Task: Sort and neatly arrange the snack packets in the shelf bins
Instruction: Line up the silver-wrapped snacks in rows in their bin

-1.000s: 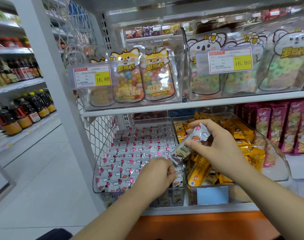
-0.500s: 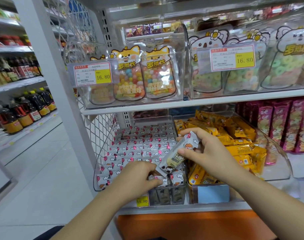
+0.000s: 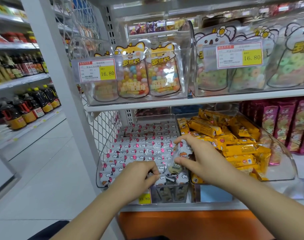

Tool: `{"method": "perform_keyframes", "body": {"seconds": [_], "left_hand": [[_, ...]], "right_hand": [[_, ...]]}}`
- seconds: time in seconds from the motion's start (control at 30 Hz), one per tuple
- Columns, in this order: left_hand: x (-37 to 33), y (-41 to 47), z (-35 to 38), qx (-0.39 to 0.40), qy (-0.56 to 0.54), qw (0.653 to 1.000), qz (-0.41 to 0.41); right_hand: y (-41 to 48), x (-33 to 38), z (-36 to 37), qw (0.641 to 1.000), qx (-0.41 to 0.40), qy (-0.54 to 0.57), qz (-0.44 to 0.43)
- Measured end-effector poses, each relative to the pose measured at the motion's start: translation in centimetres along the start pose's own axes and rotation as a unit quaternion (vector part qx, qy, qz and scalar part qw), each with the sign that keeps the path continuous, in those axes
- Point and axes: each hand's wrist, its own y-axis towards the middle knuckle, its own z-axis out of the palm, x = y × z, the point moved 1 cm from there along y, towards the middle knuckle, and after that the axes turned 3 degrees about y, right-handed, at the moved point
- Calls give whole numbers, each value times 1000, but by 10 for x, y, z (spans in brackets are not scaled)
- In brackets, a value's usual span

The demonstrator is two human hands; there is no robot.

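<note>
Right hand [image 3: 200,159] pinches a silver packet [image 3: 177,164] over the left bin [image 3: 102,155]; left hand [image 3: 138,174] curls against the front row [image 3: 108,177], grip unclear.

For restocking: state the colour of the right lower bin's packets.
Orange-yellow packets, shown best in the head view.

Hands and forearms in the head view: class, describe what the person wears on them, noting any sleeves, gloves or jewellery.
The left hand and right hand are bare: no gloves, rings or markings show. The left forearm and right forearm are bare too, with no sleeve, watch or bracelet in view up to the frame's edge.
</note>
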Motion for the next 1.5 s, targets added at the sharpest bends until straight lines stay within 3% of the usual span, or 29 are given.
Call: {"method": "perform_keyframes", "body": {"seconds": [0.1, 0.33, 0.6, 0.73, 0.9, 1.13, 1.5], "left_hand": [[0, -2, 1, -19, 2, 1000, 9], [2, -9, 17, -117, 28, 991, 50], [10, -14, 34, -215, 66, 971, 81], [9, -17, 36, -218, 52, 972, 74], [9, -15, 36, -181, 28, 982, 38], [8, -14, 29, -180, 48, 982, 44], [4, -10, 30, -195, 74, 977, 33]], "right_hand": [[5, 12, 5, 997, 35, -68, -34], [16, 17, -3, 988, 109, -96, -42], [22, 10, -13, 990, 120, -68, -4], [21, 8, -2, 993, 106, -59, -3], [19, 6, 26, 980, 148, -124, -44], [12, 7, 13, 992, 63, -93, -58], [6, -7, 35, 961, 43, -250, -110]]}}
